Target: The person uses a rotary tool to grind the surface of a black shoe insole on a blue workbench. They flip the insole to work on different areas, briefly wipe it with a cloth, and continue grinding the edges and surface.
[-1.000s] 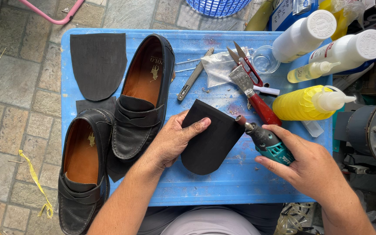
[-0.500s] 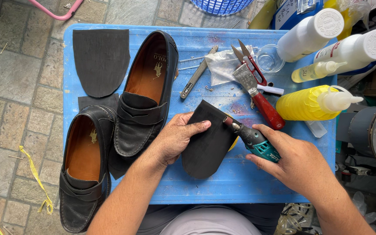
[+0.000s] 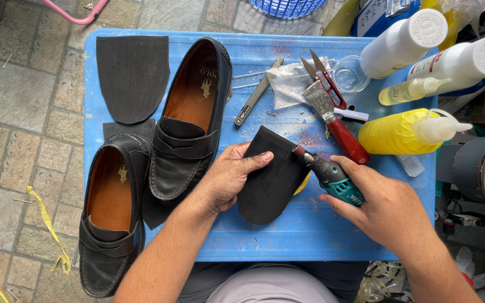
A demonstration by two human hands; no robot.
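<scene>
Around the black rubber sole piece [image 3: 270, 177], which lies flat near the middle of the blue table [image 3: 310, 235], stand two black loafers [image 3: 192, 120] to its left, a second sole piece [image 3: 132, 76] beyond those, and a red-handled scraper [image 3: 335, 120] and yellow bottle [image 3: 397, 132] to its upper right. The left hand [image 3: 228, 177] presses on the piece's left edge, fingers spread over it. The right hand [image 3: 385, 205], on the piece's right, is clenched around a teal rotary tool [image 3: 332, 177] whose tip meets the piece's upper right edge.
</scene>
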